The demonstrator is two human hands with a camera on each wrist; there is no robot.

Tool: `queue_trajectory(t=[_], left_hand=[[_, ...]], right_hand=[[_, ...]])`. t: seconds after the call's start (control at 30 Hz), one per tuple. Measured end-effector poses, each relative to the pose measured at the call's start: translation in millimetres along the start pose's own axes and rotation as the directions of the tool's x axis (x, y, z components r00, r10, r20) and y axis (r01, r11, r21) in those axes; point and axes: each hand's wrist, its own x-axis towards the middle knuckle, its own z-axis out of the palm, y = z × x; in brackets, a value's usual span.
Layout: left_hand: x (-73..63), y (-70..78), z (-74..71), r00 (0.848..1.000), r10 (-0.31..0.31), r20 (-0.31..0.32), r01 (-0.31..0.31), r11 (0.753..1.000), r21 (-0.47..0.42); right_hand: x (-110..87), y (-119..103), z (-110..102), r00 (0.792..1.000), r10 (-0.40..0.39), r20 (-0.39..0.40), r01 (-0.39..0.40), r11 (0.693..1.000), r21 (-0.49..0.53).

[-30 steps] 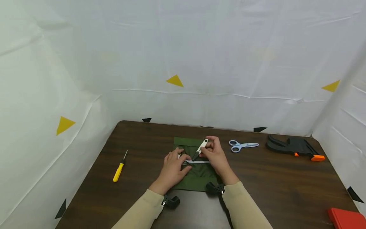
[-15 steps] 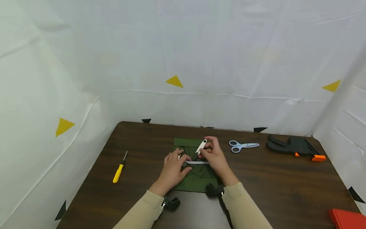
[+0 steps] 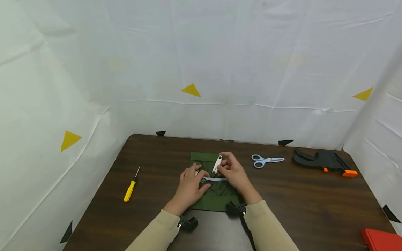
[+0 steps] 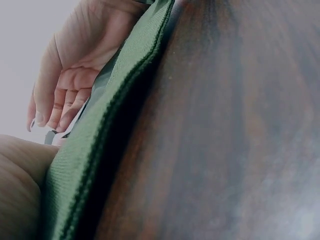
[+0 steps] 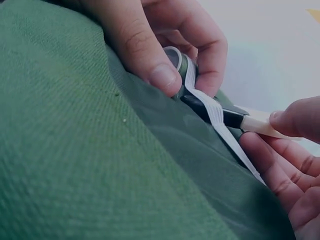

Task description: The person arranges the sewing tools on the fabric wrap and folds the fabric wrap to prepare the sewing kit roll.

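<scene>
A green fabric piece (image 3: 216, 202) with a white elastic band (image 5: 216, 111) across it lies on the table. Above the band, my right hand (image 3: 236, 176) pinches a slim tool (image 3: 217, 165) with a white handle, a hole at its end and a black tip. In the right wrist view the black part passes beneath the elastic. My left hand (image 3: 189, 184) rests on the fabric, its thumb and index finger on either side of a small pale ring (image 5: 173, 56) by the band. What the ring belongs to is hidden under that hand.
A yellow-handled screwdriver (image 3: 129, 190) lies at the left of the brown table (image 3: 298, 209). Light blue scissors (image 3: 267, 160) and a black clamp with orange parts (image 3: 325, 162) are at the right. A red object (image 3: 381, 240) sits at the front right corner. White sheeting surrounds the table.
My right hand has shifted slightly left with the white-handled tool, which now stands steeper and a little lower against the band. The left hand has stayed in place.
</scene>
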Motion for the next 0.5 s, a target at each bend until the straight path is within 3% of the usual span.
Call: queue_trajectory(t=[0.17, 0.27, 0.5], left_hand=[[-0.1, 2.8, -1.2, 1.000, 0.001, 0.007, 0.000, 1.000, -0.004], [-0.4, 4.0, -2.2, 1.000, -0.002, 0.007, 0.002, 1.000, -0.014], [-1.1, 3.6, -2.9, 1.000, -0.014, 0.003, 0.014, 1.000, -0.025]], right_hand=[[-2.2, 0.2, -1.2, 1.000, -0.014, 0.018, 0.015, 0.999, -0.046], [-1.9, 0.7, -0.6, 0.999, -0.029, 0.023, 0.032, 0.991, -0.129], [-0.8, 0.0, 5.6, 0.998, -0.050, 0.023, 0.055, 0.937, -0.346]])
